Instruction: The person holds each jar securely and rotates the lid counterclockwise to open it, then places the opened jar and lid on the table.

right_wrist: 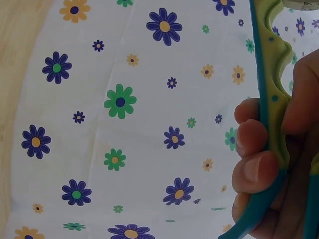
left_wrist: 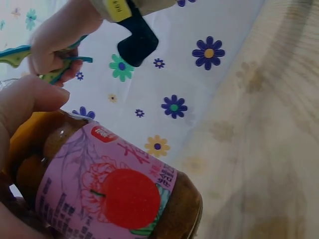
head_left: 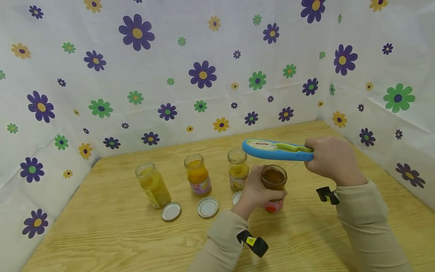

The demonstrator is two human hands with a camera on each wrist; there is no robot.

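My left hand [head_left: 255, 190] grips a glass jar [head_left: 273, 183] of brown contents around its upper side. The jar is uncovered, its pink label [left_wrist: 109, 184] showing a red fruit. In the head view it stands at the right of a row of jars. Above and right of it, my right hand [head_left: 331, 156] holds a blue-and-green jar opener [head_left: 278, 154] by its handles, its fingers [right_wrist: 254, 169] curled round them in the right wrist view. A round lid [head_left: 261, 143] with a small red mark sits within the opener's loop, apart from the jar.
Three more uncovered jars stand in the row: a leaning yellow one [head_left: 154, 185], an orange one [head_left: 198, 175] and a yellow one [head_left: 238, 172]. Lids lie before them [head_left: 171, 212], one [head_left: 236, 197] partly behind my left hand. Flower-patterned sheeting [head_left: 163, 75] encloses the wooden table [head_left: 119, 226].
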